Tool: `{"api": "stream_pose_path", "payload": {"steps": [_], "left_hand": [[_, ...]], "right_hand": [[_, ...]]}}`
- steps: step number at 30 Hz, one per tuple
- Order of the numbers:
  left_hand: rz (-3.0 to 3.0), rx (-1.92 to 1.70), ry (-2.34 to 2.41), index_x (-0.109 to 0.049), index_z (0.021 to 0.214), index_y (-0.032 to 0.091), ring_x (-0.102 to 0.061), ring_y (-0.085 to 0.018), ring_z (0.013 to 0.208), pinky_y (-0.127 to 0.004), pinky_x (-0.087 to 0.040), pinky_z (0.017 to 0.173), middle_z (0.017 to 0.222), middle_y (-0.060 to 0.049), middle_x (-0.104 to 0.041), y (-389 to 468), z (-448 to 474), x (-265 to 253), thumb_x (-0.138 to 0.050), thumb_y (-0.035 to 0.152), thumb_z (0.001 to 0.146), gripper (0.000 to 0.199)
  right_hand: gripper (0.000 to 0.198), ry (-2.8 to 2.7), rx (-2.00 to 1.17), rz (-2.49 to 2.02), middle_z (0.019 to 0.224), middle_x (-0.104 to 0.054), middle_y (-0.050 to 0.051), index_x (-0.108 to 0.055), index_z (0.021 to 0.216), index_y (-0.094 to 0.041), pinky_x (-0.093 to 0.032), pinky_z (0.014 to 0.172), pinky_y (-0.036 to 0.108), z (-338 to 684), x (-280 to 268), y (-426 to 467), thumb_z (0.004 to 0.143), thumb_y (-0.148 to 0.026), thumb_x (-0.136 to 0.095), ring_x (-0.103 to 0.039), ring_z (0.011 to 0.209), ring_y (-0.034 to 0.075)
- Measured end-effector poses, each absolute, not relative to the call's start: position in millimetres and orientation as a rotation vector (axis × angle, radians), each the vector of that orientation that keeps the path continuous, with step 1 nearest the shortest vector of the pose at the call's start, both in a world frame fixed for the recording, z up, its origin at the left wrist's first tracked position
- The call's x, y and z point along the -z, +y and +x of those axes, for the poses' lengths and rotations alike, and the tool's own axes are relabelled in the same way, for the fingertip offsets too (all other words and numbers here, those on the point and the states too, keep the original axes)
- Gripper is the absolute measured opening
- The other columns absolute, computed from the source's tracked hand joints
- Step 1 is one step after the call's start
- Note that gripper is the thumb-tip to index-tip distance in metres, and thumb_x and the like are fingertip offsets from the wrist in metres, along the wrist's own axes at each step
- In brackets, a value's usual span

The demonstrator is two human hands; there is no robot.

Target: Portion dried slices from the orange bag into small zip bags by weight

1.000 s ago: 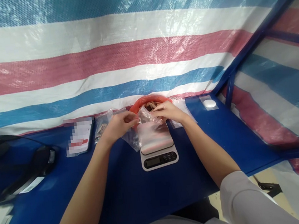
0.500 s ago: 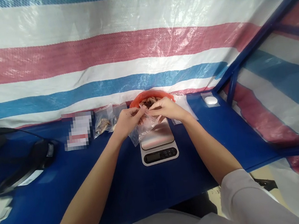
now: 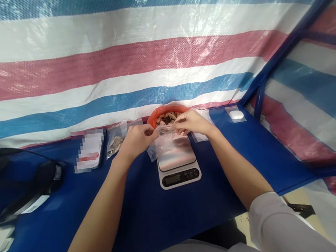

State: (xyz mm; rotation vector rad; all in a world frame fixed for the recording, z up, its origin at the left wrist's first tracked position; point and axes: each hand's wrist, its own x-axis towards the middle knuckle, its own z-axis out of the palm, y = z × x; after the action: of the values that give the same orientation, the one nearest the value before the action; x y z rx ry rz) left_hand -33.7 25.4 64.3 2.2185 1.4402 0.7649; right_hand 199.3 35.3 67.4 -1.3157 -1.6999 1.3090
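Between my two hands a clear plastic zip bag (image 3: 166, 136) is stretched by its top edge, above the kitchen scale (image 3: 176, 157). My left hand (image 3: 139, 139) pinches the bag's left corner; my right hand (image 3: 192, 124) pinches it near the right end. The bag looks flat, with nothing visible in it. Just behind it an orange-red plastic bag (image 3: 154, 116) stands open, holding brown and tan dried pieces (image 3: 168, 118) whose kind I cannot make out. The scale's display looks blank. Left of my left hand lies a clear bag with tan slices (image 3: 115, 142).
A phone-like object (image 3: 90, 150), partly blurred out, lies left of the filled bag. Further left is a black headset-like object (image 3: 44, 174). At right are flat clear bags (image 3: 201, 136) and a white round item (image 3: 236, 115) on plastic. Striped sheeting (image 3: 118, 63) rises behind the blue table (image 3: 153, 212).
My hands have drawn apart, mainly the left one moving left, and the clear bag's top edge is now spread between them. The camera view has shifted slightly.
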Motion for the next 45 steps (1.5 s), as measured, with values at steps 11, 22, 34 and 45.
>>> {"api": "stream_pose_path", "payload": {"steps": [11, 22, 34, 45], "left_hand": [[2.268, -0.94, 1.317, -0.048, 0.147, 0.019, -0.053, -0.034, 0.136, -0.048, -0.042, 0.114, 0.148, -0.015, -0.055, 16.9, -12.1, -43.1, -0.067, 0.061, 0.084, 0.078], [2.209, -0.952, 1.371, -0.025, 0.157, 0.025, -0.039, -0.036, 0.146, -0.052, -0.04, 0.116, 0.154, -0.017, -0.044, 13.5, 5.8, -19.8, -0.084, 0.052, 0.071, 0.107], [2.098, -1.093, 1.357, -0.05, 0.14, 0.023, -0.058, -0.029, 0.127, -0.048, -0.048, 0.109, 0.132, -0.012, -0.062, 13.6, 5.9, -23.3, -0.08, 0.044, 0.076, 0.073], [2.172, -1.082, 1.383, -0.045, 0.144, 0.019, -0.057, -0.033, 0.127, -0.05, -0.047, 0.108, 0.132, -0.015, -0.064, 13.0, 11.5, -16.8, -0.081, 0.041, 0.073, 0.083]], "right_hand": [[0.013, -1.663, -1.32, -1.268, 0.058, -0.065, 0.0, -0.073, 0.065, -0.014, -0.055, 0.049, 0.019, 196.1, -73.7, 33.5, 0.076, -0.02, -0.07, -0.062, 0.052, 0.01], [0.019, -1.717, -1.367, -1.218, 0.067, -0.07, 0.002, -0.078, 0.077, -0.015, -0.057, 0.053, 0.021, 200.3, -70.4, 35.3, 0.077, -0.034, -0.077, -0.066, 0.057, 0.011], [0.025, -1.842, -0.994, -1.177, 0.087, -0.077, 0.005, -0.08, 0.09, -0.018, -0.056, 0.071, 0.029, 213.4, -77.1, 34.3, 0.085, -0.04, -0.069, -0.071, 0.08, 0.02], [0.019, -2.225, -0.715, -1.135, 0.066, -0.063, 0.0, -0.076, 0.071, -0.023, -0.039, 0.07, 0.03, 183.6, -75.6, 26.1, 0.085, -0.034, -0.07, -0.056, 0.073, 0.017]]}}
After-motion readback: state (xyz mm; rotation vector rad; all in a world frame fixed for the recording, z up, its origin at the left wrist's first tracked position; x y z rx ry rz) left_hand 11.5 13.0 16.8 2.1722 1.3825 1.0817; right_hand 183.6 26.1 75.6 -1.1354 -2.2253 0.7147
